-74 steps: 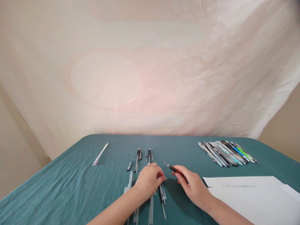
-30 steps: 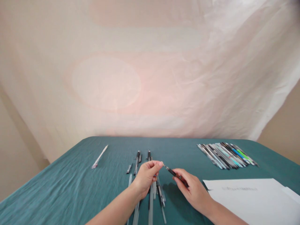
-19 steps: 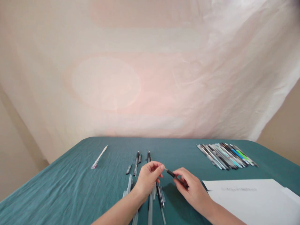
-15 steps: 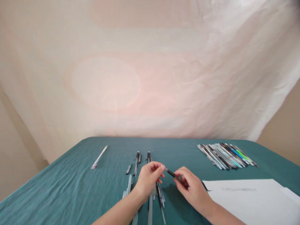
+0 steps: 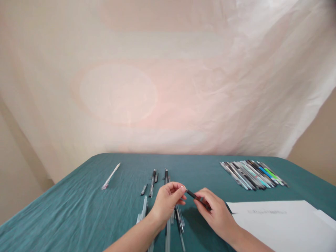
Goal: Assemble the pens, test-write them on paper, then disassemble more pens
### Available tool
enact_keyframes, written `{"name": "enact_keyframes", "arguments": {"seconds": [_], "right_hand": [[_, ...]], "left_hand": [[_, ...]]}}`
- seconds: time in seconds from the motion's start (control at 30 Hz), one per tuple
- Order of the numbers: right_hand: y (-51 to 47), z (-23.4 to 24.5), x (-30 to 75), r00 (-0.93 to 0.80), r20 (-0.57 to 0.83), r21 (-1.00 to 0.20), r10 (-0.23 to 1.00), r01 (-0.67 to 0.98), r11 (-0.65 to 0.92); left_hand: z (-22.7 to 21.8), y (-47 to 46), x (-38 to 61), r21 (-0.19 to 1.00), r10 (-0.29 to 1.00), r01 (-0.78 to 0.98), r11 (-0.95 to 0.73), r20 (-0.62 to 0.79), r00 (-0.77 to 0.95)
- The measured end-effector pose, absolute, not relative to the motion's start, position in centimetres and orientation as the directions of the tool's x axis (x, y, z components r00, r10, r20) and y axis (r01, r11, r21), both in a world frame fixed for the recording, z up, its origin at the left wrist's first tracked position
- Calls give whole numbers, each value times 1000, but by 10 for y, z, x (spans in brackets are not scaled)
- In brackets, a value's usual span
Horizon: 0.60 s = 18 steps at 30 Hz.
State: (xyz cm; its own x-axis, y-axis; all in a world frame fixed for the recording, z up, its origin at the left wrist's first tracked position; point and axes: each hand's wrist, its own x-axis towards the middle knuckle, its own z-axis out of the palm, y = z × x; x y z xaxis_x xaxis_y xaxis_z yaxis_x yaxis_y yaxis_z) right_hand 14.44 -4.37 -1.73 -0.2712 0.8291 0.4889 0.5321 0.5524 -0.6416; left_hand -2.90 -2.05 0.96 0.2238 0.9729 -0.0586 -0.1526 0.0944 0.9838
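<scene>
A dark pen (image 5: 191, 193) is held in the air above the table, tilted, between both hands. My right hand (image 5: 214, 208) is closed around its barrel. Thumb and fingertips of my left hand (image 5: 169, 199) pinch the tip end, which they partly hide. Below my left hand lie several pen parts, among them a clear barrel (image 5: 168, 236), a dark pen piece (image 5: 180, 222) and a thin tube (image 5: 182, 241). Just beyond it are a black-gripped pen (image 5: 152, 183) and a small cap (image 5: 144, 189). My left hand and forearm cover some of these parts.
At the far right lies a row of pens (image 5: 253, 175) side by side. White paper (image 5: 283, 227) with dark scribbles sits at the right front. A single pale pen (image 5: 111, 176) rests at the left. A green cloth (image 5: 78, 206) covers the table; a pale sheet (image 5: 168, 87) hangs behind.
My left fingertips have closed up on the pen's tip, of which less shows now. Both hands have otherwise barely moved.
</scene>
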Motion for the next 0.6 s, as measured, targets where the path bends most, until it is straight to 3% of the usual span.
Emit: {"name": "enact_keyframes", "arguments": {"seconds": [0.23,0.43,0.6], "right_hand": [[-46,-14,143,-301,455,-645,838,538,543],[-43,-29,142,-181,433,-709,883,536,458],[-42,-22,143,-177,463,-693,869,538,479]], "left_hand": [[8,-18,-29,984,977,-150,100,-69,200],[8,-17,-29,981,980,-169,95,-62,191],[9,-17,-29,982,979,-168,85,-51,195]]}}
